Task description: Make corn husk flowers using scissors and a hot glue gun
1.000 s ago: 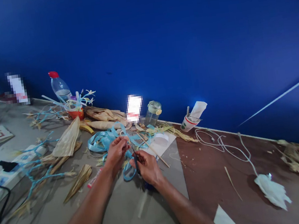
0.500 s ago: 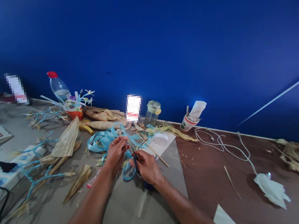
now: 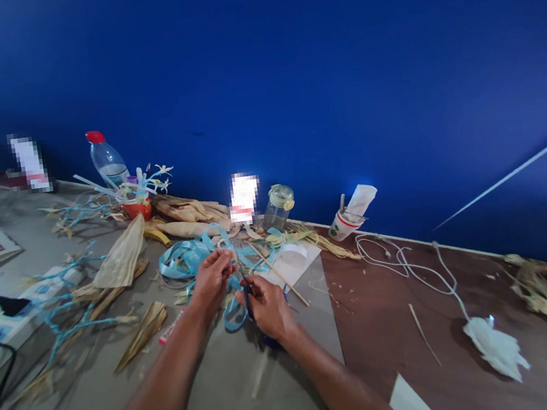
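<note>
The scissors' (image 3: 245, 284) handles are hiding inside the right hand (image 3: 268, 308), which is closing round them, and only the dark blades are showing; they are too small to tell whether they are parted. The left hand (image 3: 211, 279) is pinching a strand of the blue ribbon (image 3: 183, 260) with curled fingers, the pinch point itself being hard to make out. Both hands are hovering near the middle of the table (image 3: 385, 325), almost touching each other. The blades are pointing up and away toward the far side, their long axis running near to far, just right of the left fingertips. The ribbon is lying in a loose heap on the far left of the hands, with one loop hanging below them. The table is showing a grey sheet on the left and brown wood on the right, and dry husks (image 3: 121, 255), a bottle (image 3: 106, 158), a jar (image 3: 278, 206), a cup (image 3: 342, 224) and a white cord (image 3: 402, 262) are lying across it. A deep blue wall (image 3: 337, 75) is rising behind.
</note>
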### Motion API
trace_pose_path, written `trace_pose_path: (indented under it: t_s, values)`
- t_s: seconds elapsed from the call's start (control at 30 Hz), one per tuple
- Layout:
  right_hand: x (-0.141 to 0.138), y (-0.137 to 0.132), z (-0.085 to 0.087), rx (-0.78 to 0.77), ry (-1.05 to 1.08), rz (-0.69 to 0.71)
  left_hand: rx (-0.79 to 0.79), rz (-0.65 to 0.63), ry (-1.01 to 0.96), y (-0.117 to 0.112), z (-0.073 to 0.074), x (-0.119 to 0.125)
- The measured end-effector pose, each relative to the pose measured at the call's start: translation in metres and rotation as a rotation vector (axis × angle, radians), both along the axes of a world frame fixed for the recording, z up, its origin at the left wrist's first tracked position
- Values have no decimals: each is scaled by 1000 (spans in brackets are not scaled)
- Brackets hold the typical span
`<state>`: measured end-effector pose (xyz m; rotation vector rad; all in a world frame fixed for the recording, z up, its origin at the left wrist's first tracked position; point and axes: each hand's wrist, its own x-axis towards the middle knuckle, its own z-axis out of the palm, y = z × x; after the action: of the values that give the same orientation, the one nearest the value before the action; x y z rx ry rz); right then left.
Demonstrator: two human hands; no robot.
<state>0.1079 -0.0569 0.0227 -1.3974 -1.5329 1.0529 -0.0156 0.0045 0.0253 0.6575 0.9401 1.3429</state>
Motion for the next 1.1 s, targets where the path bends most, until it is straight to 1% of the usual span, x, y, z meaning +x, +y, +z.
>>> trace_pose_path:
  t_s: [0.1, 0.33, 0.43, 0.57, 0.7, 0.8, 0.87, 1.0, 1.1]
  values:
    - [0, 0, -1, 9, -21, 3, -3, 3, -1, 0, 0, 0]
    - [1, 1, -3, 25, -60, -19, -4, -5, -21, 2, -6, -2]
    - [2, 3, -4, 31, -40, -60, 11, -18, -25, 2, -5, -2]
    - [7, 8, 3, 2, -76, -116, -22, -12, -49, 2, -4, -2]
    - [15, 14, 16, -85, -193, -134, -40, -14, -56, 1, -4, -1]
    - [21, 17, 24, -130, -303, -100, -31, -12, -57, 1, -4, 0]
    - [23, 17, 26, -120, -425, -66, -23, -18, -53, 0, -3, 0]
    - [23, 16, 26, -80, -733, -17, -15, -24, -47, -1, -2, 1]
    - [20, 18, 27, -53, -874, 20, -24, -12, -58, -1, 0, 1]
